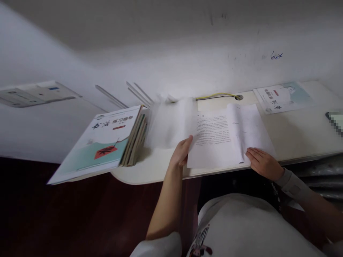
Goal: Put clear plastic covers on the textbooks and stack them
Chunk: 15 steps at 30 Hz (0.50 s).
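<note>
An open book [211, 155] with printed text on its left-hand page lies near the desk's front edge. My left hand [180, 151] is closed at its lower left, thumb on top, where the pages meet a blurred, lifted white page [171, 125]. The rest of its fingers are mostly hidden. My right hand [264, 165] lies with fingers stretched out on the lower part of the mostly blank right-hand page [255, 123], close to a curled page in the middle.
A stack of books [112, 139] with a teal and white cover overhangs the desk's left end. Another such book [282, 97] lies at the back right. A yellow cable [217, 95] runs into a desk hole. A pixelated object [336, 123] sits at the right edge.
</note>
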{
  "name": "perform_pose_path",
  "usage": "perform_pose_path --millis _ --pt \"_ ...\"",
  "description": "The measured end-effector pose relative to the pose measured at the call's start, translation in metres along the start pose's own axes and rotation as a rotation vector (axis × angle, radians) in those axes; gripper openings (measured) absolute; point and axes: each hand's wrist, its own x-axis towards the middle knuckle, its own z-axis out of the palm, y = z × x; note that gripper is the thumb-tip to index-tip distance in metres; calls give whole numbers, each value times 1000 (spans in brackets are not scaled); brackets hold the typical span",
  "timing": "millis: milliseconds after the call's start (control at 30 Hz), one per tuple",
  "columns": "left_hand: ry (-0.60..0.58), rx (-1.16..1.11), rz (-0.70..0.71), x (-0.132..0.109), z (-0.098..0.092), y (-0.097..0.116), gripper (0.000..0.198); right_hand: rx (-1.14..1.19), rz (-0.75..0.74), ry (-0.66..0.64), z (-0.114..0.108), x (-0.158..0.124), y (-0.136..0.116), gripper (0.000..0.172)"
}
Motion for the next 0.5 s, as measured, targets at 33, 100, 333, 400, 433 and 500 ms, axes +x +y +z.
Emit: perform_pose_path --millis 33,100,333,400,433,500 --pt "21 29 9 -1 2 -3 39 9 2 0 -2 1 0 30" --pt "40 18 28 -4 4 -6 43 47 19 -6 -7 4 0 27" --pt "-67 110 148 -14 10 -14 42 70 65 -28 -21 23 13 42" --pt "-133 222 201 -17 10 -16 44 48 16 -25 -22 21 19 44" --pt "-151 290 242 -18 10 -17 44 38 -5 -29 -23 18 21 43" --pt "-152 442 355 -18 12 -20 43 10 -25 -38 -24 11 23 37"
